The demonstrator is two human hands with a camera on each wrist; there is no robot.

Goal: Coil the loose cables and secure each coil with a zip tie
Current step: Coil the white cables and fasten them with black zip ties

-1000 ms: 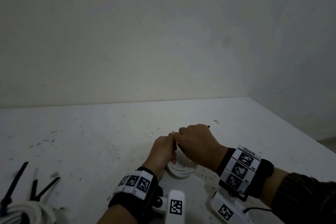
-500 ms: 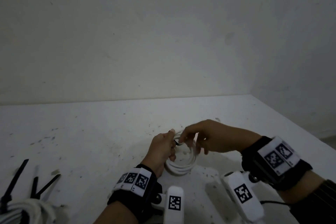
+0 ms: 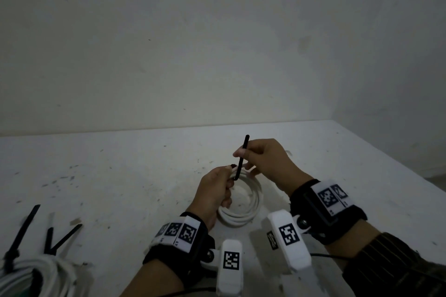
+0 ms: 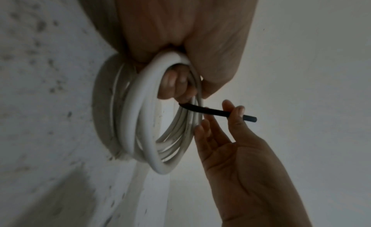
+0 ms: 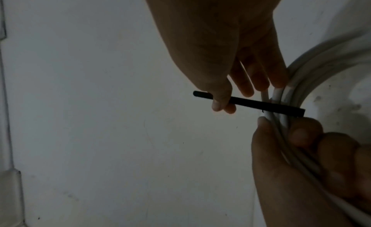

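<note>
Now the right hand (image 3: 263,161), pinching the black zip tie (image 3: 241,157), has drawn its tail up while the left hand (image 3: 217,190) grips the white coil (image 3: 251,210), so cinching is likely underway.

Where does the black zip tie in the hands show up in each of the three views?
Head: zip tie at centre, near upright, above the coil.
Left wrist: right of centre, running from the coil out to the right.
Right wrist: centre-right, lying across the coil.
Shared landmark: the right hand pinching it near its free end.
</note>
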